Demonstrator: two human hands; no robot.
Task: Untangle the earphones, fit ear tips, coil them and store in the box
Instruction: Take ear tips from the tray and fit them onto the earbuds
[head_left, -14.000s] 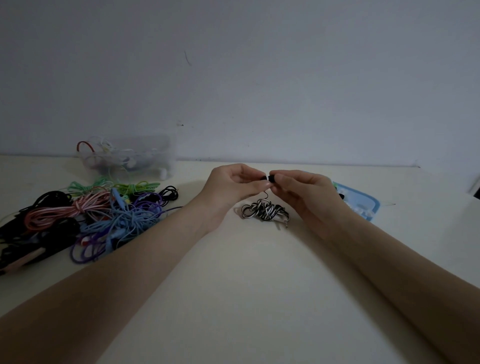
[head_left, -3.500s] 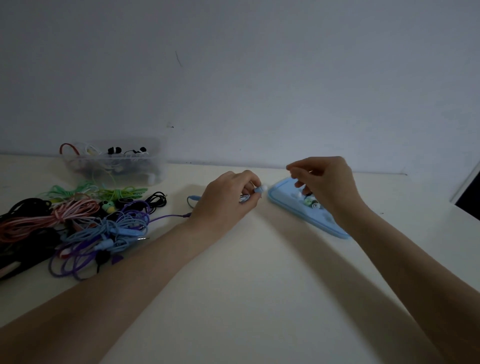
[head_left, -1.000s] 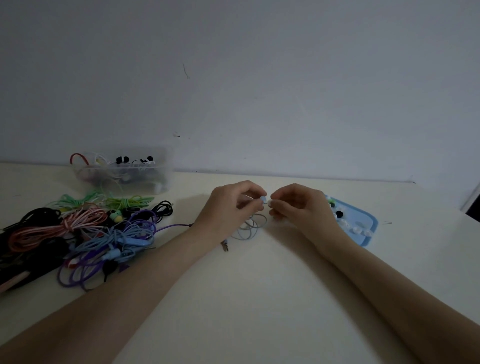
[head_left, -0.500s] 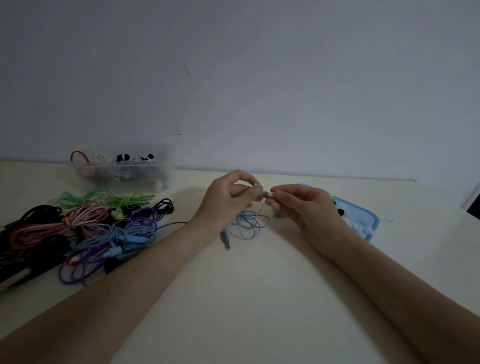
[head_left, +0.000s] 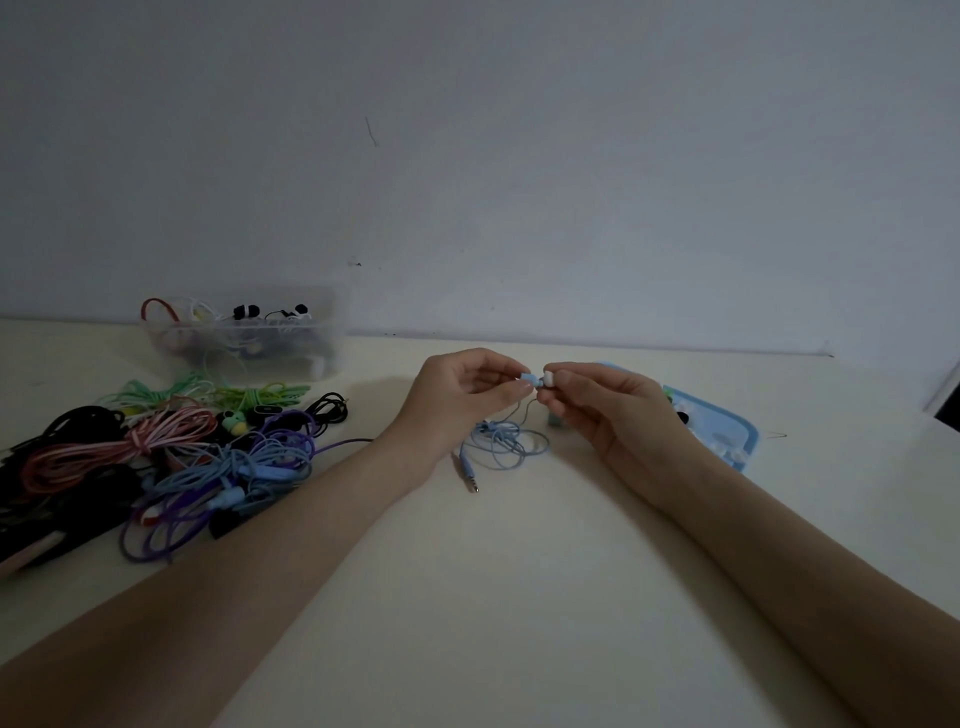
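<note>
In the middle of the frame, the left hand (head_left: 462, 392) pinches a blue earbud (head_left: 527, 378). The right hand (head_left: 605, 402) pinches a white tip (head_left: 548, 379) right against it. Its blue wire (head_left: 506, 441) lies loose below, not coiled yet. A big pile (head_left: 171, 457) at the left looks like it still needs doing. The clear box (head_left: 244, 335), upper left, holds some earphones. The blue tray (head_left: 722, 431) at the right holds little tips.

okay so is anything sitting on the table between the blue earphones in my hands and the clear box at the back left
Nothing visible blocks that path. The blue earphones lie under your left hand, and the bare table runs from there to the clear box. The tangled cable pile sits nearer you, left of that line.
</note>
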